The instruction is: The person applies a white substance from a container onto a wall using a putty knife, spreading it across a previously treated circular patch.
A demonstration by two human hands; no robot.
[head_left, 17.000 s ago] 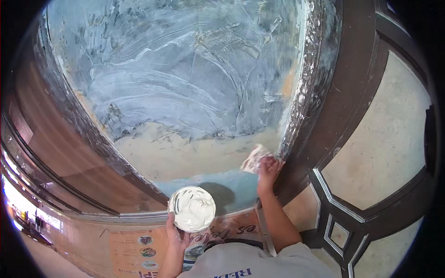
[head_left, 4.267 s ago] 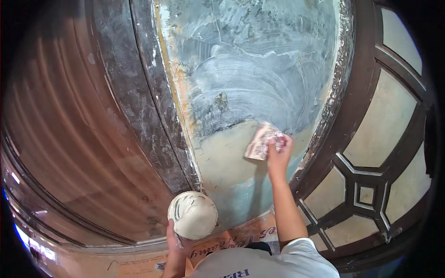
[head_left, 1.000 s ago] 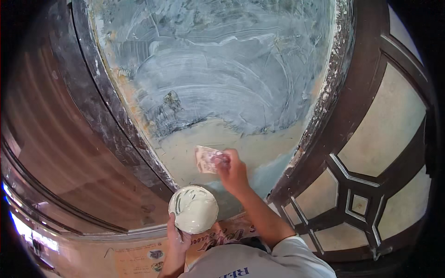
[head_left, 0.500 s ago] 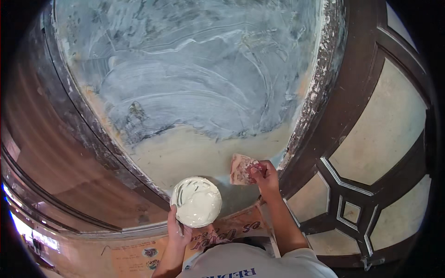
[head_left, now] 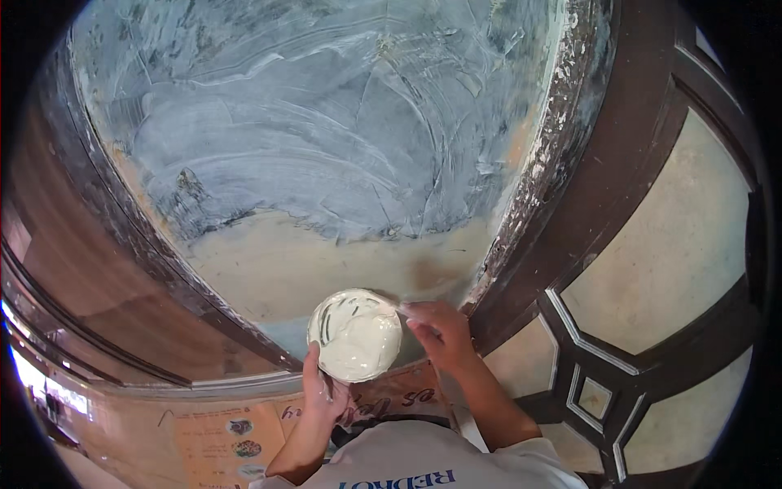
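A round tub of creamy white paste (head_left: 358, 346) rests in my left hand (head_left: 326, 395), which is closed around its lower left side. Streaks of grey show through the paste near the tub's far left wall. My right hand (head_left: 440, 330) is at the tub's right rim, fingers closed in a pinch. The flat spreader it holds is turned edge-on and mostly hidden here. Beyond the tub stands a surface (head_left: 309, 138) smeared with blue-grey and white paste, with a bare beige band (head_left: 326, 253) along its lower part.
A dark frame with chipped white paint (head_left: 521, 204) borders the surface on the right. Farther right is a dark wooden panel with pale insets (head_left: 660, 261). Brown panelling (head_left: 106, 269) runs along the left. A printed orange sheet (head_left: 220, 444) lies below, beside my left forearm.
My right hand has moved left with the spreader to the tub's rim, turning it edge-on. The tub has shifted slightly up and right in view. The whole view has shifted somewhat.
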